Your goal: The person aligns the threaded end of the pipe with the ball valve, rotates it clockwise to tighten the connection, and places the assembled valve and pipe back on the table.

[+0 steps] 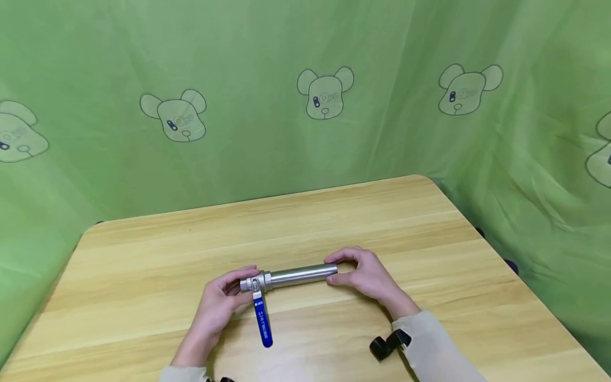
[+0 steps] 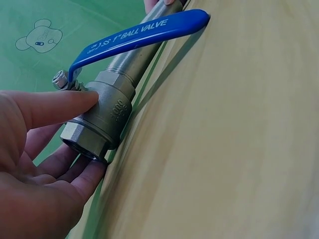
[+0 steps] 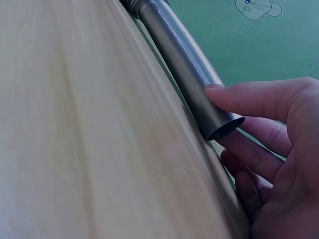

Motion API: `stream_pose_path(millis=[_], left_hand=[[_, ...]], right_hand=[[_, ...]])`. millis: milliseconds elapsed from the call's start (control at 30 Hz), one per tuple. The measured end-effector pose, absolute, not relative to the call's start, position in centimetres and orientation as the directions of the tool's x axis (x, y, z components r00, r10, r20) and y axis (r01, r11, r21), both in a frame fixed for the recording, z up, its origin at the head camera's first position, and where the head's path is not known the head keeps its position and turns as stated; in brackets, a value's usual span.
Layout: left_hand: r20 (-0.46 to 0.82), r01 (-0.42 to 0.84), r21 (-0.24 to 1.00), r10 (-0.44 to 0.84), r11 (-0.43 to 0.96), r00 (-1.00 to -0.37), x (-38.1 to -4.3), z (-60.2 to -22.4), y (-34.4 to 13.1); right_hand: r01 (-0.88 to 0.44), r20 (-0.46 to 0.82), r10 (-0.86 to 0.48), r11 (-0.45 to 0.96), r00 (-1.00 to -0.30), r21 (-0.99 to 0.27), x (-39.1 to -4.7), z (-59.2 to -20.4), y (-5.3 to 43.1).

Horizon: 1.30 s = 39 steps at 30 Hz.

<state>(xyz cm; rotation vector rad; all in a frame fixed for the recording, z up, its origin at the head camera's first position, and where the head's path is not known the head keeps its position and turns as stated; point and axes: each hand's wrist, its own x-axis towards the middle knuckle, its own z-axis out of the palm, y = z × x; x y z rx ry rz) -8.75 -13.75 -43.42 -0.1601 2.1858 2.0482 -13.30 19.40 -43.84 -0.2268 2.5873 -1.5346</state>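
Note:
A steel ball valve [image 1: 261, 281] with a long blue lever handle [image 1: 262, 321] is joined to a straight metal pipe [image 1: 303, 274]. The pair lies across the wooden table in the head view, valve at the left, lever pointing toward the person. My left hand [image 1: 219, 302] holds the valve body, its thumb [image 2: 65, 105] on the near side and the other fingers round the far side. At the pipe's free end, my right hand [image 1: 369, 276] pinches it between thumb and fingers. The open pipe end [image 3: 225, 129] shows in the right wrist view, and white "BALL VALVE" lettering in the left.
The light wooden table [image 1: 191, 239] has rounded far corners. Green cloth [image 1: 253, 148] printed with bear heads hangs behind it and along the sides. A black wrist device [image 1: 390, 344] is strapped over the right sleeve [image 1: 436, 345].

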Motion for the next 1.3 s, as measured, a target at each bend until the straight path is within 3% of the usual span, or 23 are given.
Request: stream_pose_path(millis=[1300], left_hand=[[-0.191, -0.187, 0.976, 0.031, 0.113, -0.981, -8.61, -43.25, -13.63]], right_hand=[[-0.086, -0.019, -0.212, 0.474, -0.977, -0.876, -13.13, -44.14, 19.95]])
